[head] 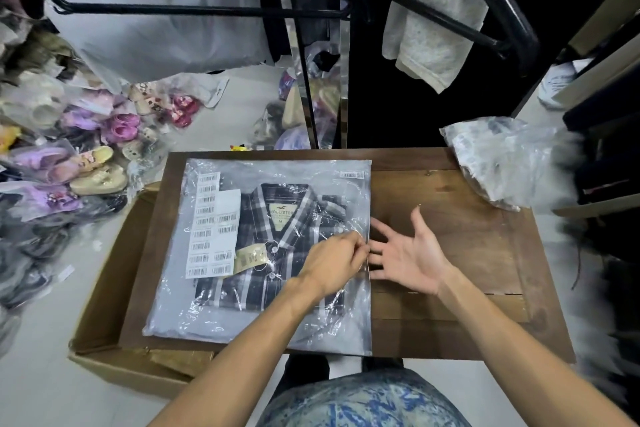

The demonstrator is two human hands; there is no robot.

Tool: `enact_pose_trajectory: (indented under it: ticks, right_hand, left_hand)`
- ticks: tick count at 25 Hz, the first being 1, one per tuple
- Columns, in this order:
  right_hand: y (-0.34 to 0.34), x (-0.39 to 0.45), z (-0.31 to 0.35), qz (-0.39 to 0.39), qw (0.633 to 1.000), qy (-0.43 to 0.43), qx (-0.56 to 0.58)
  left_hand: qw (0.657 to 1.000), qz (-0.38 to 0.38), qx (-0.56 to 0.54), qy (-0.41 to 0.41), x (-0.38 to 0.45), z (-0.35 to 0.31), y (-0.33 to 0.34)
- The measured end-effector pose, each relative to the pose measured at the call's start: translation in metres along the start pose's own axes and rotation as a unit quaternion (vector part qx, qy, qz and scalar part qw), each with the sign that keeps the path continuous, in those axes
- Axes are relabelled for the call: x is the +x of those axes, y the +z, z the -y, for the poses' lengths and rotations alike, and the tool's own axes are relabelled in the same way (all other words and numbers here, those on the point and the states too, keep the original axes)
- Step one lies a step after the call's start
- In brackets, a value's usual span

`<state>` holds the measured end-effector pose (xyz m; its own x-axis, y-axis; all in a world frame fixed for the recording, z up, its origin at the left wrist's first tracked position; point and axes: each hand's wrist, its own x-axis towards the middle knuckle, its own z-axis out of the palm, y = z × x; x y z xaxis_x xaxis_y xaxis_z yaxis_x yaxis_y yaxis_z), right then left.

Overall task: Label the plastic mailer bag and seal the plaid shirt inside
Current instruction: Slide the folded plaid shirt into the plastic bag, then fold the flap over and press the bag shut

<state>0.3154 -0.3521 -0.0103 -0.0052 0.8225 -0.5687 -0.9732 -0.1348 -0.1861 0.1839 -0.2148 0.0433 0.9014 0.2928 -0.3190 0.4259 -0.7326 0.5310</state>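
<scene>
A clear plastic mailer bag (311, 177) lies flat on the brown wooden table (450, 211), with the folded plaid shirt (256, 284) inside it. A sheet of barcode stickers (211, 229) rests on the bag's left part, and one small barcode label (352, 175) sits at its top right corner. My left hand (334, 262) pinches the bag's right edge near the middle. My right hand (410, 255) hovers just right of that edge, palm up and fingers spread, holding nothing.
An open cardboard box (104, 288) sits under the table's left side. A crumpled clear bag (502, 159) lies on the table's far right corner. Bagged shoes (86, 156) cover the floor at left. A black clothes rack (194, 9) with hanging garments stands behind.
</scene>
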Motion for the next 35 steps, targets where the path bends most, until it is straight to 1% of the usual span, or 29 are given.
enact_pose_trajectory:
  ticks: [2,4,7,11,13,14,16,18,20,22,24,26,29,32,35]
  right_hand:
    - [0.003,0.008,0.000,0.023,1.000,0.017,-0.007]
    - [0.010,0.016,0.000,0.024,0.999,0.020,-0.014]
    - [0.016,0.024,-0.001,-0.006,1.000,0.023,-0.020]
    - [0.019,0.020,0.006,-0.026,0.999,0.006,-0.030]
    - [0.019,0.015,0.016,-0.059,0.993,-0.031,-0.096]
    - [0.020,0.014,0.022,-0.089,0.984,-0.061,-0.139]
    - [0.023,0.016,0.036,-0.167,0.960,-0.135,-0.181]
    - [0.030,0.024,0.053,-0.223,0.935,-0.190,-0.200]
    - [0.039,0.038,0.067,-0.275,0.903,-0.220,-0.244]
    - [0.049,0.053,0.079,-0.328,0.862,-0.242,-0.301]
    - [0.054,0.068,0.088,-0.360,0.831,-0.242,-0.347]
    - [0.055,0.081,0.092,-0.394,0.805,-0.229,-0.379]
    - [0.048,0.094,0.097,-0.441,0.748,-0.223,-0.443]
    - [0.055,0.097,0.101,-0.473,0.697,-0.214,-0.495]
    - [0.060,0.098,0.101,-0.494,0.638,-0.209,-0.552]
  left_hand:
    - [1.000,0.004,-0.006,0.006,0.001,-0.004,0.000]
    - [1.000,0.004,-0.009,0.012,0.003,-0.004,0.001]
    - [1.000,0.006,-0.009,0.005,0.005,-0.003,0.000]
    - [1.000,0.004,-0.025,0.002,0.006,0.001,0.000]
    - [0.998,-0.012,-0.066,-0.001,0.010,0.007,-0.004]
    - [0.997,-0.026,-0.075,-0.004,0.015,0.010,-0.006]
    - [0.997,-0.057,-0.051,-0.021,0.028,0.021,-0.013]
    - [0.996,-0.073,-0.019,-0.046,0.045,0.031,-0.020]
    - [0.996,-0.054,0.022,-0.063,0.064,0.034,-0.028]
    - [0.996,0.003,0.052,-0.071,0.085,0.030,-0.037]
    - [0.993,0.060,0.063,-0.077,0.106,0.025,-0.044]
    - [0.990,0.091,0.086,-0.066,0.123,0.024,-0.048]
    - [0.981,0.141,0.126,-0.053,0.140,0.025,-0.052]
    - [0.974,0.168,0.143,-0.053,0.148,0.025,-0.055]
    - [0.975,0.176,0.130,-0.043,0.149,0.026,-0.056]
